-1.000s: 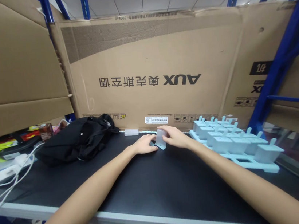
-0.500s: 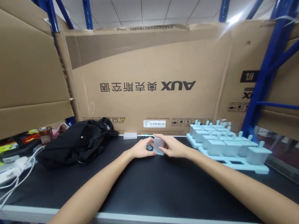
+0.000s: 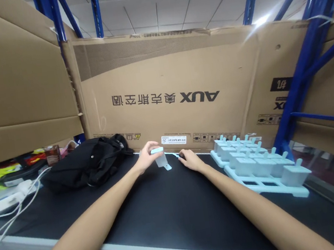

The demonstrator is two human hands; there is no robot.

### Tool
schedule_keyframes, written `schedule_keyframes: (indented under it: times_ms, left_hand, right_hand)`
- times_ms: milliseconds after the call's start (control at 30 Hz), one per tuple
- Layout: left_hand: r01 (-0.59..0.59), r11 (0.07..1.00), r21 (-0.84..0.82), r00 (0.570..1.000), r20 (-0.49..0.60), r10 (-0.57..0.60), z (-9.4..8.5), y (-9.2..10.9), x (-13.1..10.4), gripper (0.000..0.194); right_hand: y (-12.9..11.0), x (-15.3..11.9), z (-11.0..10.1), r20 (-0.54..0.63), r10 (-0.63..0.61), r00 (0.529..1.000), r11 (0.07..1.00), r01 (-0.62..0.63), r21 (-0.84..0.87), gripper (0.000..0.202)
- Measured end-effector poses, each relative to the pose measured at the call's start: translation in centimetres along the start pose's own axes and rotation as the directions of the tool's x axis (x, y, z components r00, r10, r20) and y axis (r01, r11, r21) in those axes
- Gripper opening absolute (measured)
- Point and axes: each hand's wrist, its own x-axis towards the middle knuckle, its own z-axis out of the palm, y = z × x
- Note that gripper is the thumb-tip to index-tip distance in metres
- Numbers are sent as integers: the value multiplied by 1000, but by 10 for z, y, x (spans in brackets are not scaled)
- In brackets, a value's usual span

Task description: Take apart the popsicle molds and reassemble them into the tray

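Head view: over at the black table's (image 3: 172,210) twelve o'clock, the left hand (image 3: 145,159) pinches a small, tilted, pale-blue mould (image 3: 161,161). The right hand (image 3: 191,160) curls by a blue strip (image 3: 173,154); whether it's gripping, I can't tell. A rack of moulds (image 3: 264,184) sits at two o'clock, a black bag (image 3: 87,162) at ten.

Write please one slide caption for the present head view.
Left hand holds a translucent, blue-rimmed popsicle mould above the black table, left of the pale-blue rack.
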Motion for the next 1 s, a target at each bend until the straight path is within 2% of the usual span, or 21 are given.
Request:
schedule_keyframes:
  times_ms: [100,167,267,333,367,433,500,567,633,733,867,933,1000]
  left_hand:
    - [37,999,-9,985,170,-35,6,0,-6,50]
    - [76,997,-20,966,249,-69,9,-2,-8,53]
    - [128,991,-33,950,293,-112,13,-5,-9,55]
    - [150,988,-45,944,305,-129,13,-7,-9,54]
    - [156,986,-51,942,307,-133,13,-8,-9,53]
    - [165,985,-53,940,311,-141,13,-9,-10,52]
    - [178,982,-57,936,318,-151,13,-10,-10,54]
    - [193,979,-66,933,322,-162,13,-10,-10,55]
    - [204,976,-73,932,321,-171,14,-9,-11,55]
    - [220,973,-68,927,326,-187,15,-11,-12,55]
    - [219,975,-42,916,353,-191,17,-17,-13,53]
    - [165,986,-15,927,344,-150,21,-19,-14,48]
    - [95,995,21,937,336,-97,26,-19,-15,43]
  right_hand:
    - [-3,7,1,32,45,998,999,-44,-22,17]
    - [-6,8,-7,82,69,994,997,-67,-35,20]
    - [-14,9,-30,157,70,985,997,-66,-30,14]
    - [-23,12,-50,148,55,988,998,-55,-6,8]
    - [-29,14,-60,116,38,993,999,-41,29,4]
    - [-43,20,-75,36,-29,999,984,23,174,15]
    - [-58,24,-82,-21,-147,989,905,143,401,20]
    - [-70,26,-81,-5,-238,971,859,212,466,16]
    - [-77,23,-76,56,-258,965,907,221,359,9]
    - [-79,16,-68,74,-227,971,956,208,206,5]
    - [-81,-5,-59,-38,-139,990,982,142,126,28]
    - [-85,-19,-50,-80,-36,996,995,44,92,42]
    - [-92,-31,-38,-61,47,997,998,-44,48,51]
